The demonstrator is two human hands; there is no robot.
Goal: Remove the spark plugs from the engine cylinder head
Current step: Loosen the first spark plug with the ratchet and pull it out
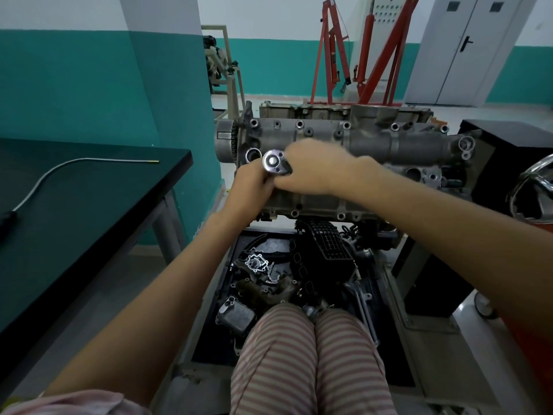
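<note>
The spark plugs themselves are hidden, presumably down in their wells in the engine cylinder head (344,151), which sits on a stand in front of the person. A ratchet wrench (273,161) stands over the head's left end, its round chrome head facing up. The left hand (254,182) grips the tool from below, fingers curled round it; the right hand (311,169) is wrapped over the handle. I judge a plug to be small, stiff, with brittle ceramic, best turned squarely through the socket. Loose engine parts (269,277) lie in the tray below; a black worktop (74,205) stands left.
</note>
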